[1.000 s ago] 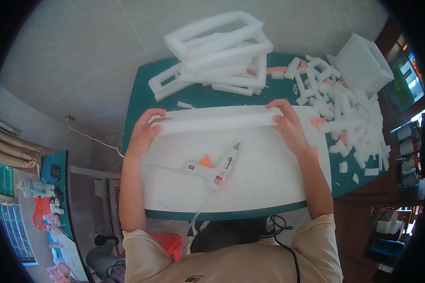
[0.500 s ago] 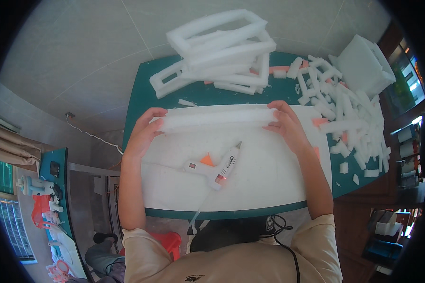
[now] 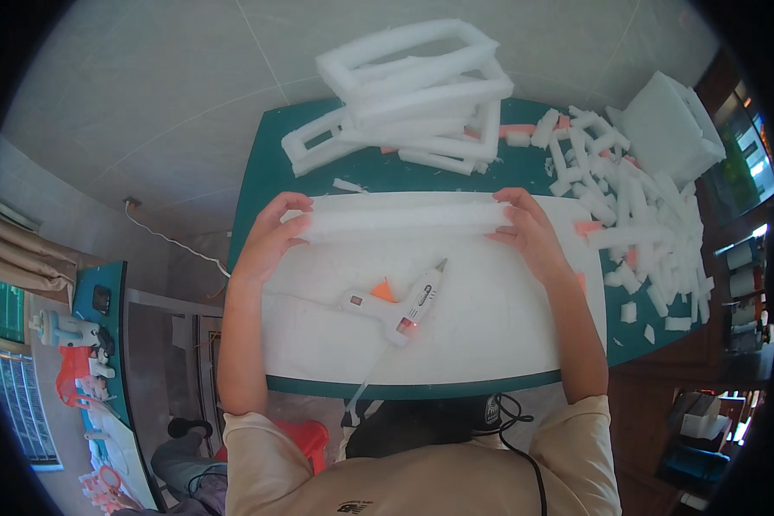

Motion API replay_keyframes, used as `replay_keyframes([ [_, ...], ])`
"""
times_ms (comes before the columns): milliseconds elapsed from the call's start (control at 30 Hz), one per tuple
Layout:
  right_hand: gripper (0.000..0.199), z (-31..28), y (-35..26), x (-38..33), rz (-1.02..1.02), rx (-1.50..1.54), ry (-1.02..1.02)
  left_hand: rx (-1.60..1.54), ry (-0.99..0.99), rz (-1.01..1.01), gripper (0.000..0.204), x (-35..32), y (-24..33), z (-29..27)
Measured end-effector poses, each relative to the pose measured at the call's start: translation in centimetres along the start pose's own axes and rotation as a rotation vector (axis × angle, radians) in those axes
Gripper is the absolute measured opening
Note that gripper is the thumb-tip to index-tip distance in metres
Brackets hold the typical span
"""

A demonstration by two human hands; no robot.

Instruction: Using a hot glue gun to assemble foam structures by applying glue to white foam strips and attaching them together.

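Note:
A long white foam strip [image 3: 404,219] lies crosswise over the far part of a white board [image 3: 490,327]. My left hand [image 3: 275,230] grips its left end, and my right hand [image 3: 525,228] grips its right end, fingers bent around the foam. Whether the strip rests on the board or is slightly raised I cannot tell. Nearer to me, between my forearms, a white hot glue gun [image 3: 396,305] with an orange trigger lies on its side, nozzle pointing to the far right. A glue stick trails from its rear toward the board's near edge.
Rectangular white foam frames [image 3: 413,95] are stacked at the back of the green table [image 3: 258,163]. Loose foam pieces [image 3: 636,206], some pink, pile up on the right beside a white foam box [image 3: 671,125]. Another person's leg [image 3: 185,469] shows at lower left, near a red stool [image 3: 305,439].
The whole view has shifted slightly, so the scene sits a little farther right. Both hands keep their hold on the foam strip, and the glue gun stays where it lay.

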State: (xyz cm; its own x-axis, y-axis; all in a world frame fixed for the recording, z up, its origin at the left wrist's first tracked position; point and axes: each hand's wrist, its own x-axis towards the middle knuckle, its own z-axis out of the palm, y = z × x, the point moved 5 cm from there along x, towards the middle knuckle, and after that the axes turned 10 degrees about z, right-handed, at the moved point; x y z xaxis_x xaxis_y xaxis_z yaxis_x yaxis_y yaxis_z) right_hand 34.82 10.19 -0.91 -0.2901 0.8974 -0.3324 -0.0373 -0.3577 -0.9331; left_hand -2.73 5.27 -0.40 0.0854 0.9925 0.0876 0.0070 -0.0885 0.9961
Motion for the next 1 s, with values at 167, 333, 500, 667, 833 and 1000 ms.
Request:
replay_keyframes([
  [167,0.027,-0.18,0.25,0.24,0.009,0.045,-0.043,-0.027,0.002,-0.019,0.039,0.14,-0.43,-0.27],
  [333,0.028,-0.32,0.23,0.23,0.016,0.025,-0.019,-0.016,-0.001,0.001,0.041,0.08,-0.18,-0.07],
  [500,0.027,-0.14,0.25,0.23,0.008,0.05,-0.031,-0.05,0.011,-0.011,0.041,0.13,-0.51,-0.23],
  [667,0.026,-0.27,0.18,0.26,-0.02,0.012,-0.004,-0.035,0.006,0.02,0.04,0.12,-0.17,0.11],
  [833,0.027,-0.23,0.31,0.24,0.021,0.048,-0.017,-0.054,0.003,0.017,0.04,0.18,-0.46,-0.1],
  [1000,0.03,-0.38,0.14,0.18,0.01,0.022,0.0,-0.012,-0.037,0.067,0.042,0.09,-0.25,0.2],
])
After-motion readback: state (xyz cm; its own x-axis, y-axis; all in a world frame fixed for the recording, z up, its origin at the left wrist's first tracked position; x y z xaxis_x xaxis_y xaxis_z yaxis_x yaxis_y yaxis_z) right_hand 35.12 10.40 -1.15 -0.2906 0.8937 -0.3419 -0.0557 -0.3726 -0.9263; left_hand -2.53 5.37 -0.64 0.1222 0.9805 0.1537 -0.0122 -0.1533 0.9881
